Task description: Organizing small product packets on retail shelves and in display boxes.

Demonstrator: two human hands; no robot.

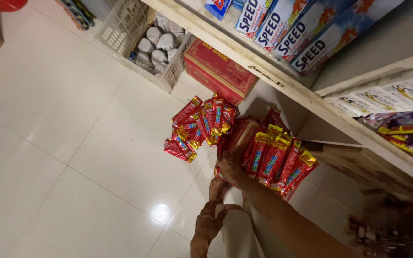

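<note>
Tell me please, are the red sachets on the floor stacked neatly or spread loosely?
Spread loosely: the sachets lie fanned and overlapping on the tiles, pointing different ways.

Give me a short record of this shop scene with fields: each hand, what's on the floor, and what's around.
Right hand: right hand grips a fanned bunch of red and yellow sachet strips.
Left hand: left hand hangs low over the floor, fingers spread, holding nothing.
Floor: glossy white floor tiles; loose pile of red sachets.
Nearby: red cardboard box; white plastic basket of pale cups.
Shelf: cream shelf edge under blue and white boxes.
</note>
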